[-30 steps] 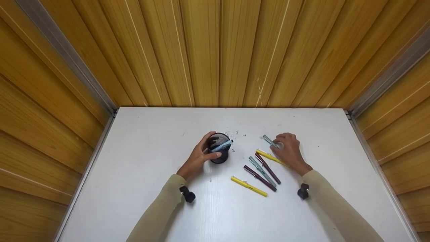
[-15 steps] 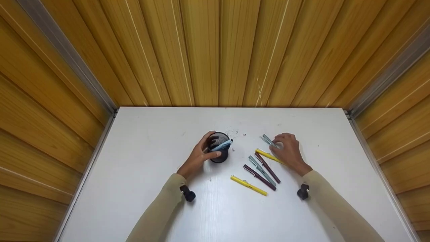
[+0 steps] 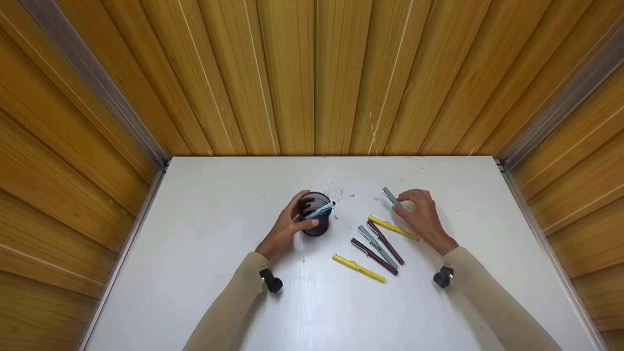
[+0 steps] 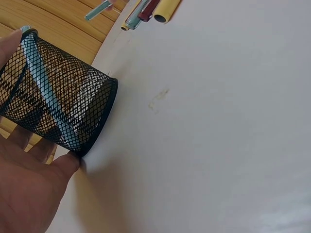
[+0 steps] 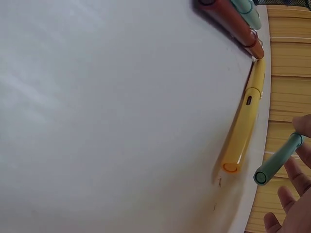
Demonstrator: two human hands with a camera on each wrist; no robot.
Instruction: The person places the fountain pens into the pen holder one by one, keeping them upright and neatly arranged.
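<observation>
Black cup, 2 yellow pens

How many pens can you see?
7: one blue pen in the cup, one green pen in the right hand; on the table, two yellow pens, two dark red pens, and another green pen. None seems hidden.

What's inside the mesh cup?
Inside the mesh cup: one light blue pen, leaning, one end sticking out the top. The left hand covers part of the side; anything behind there can't be seen.

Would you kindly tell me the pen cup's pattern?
The pen cup has black diamond mesh, clearest in the left wrist view.
</observation>
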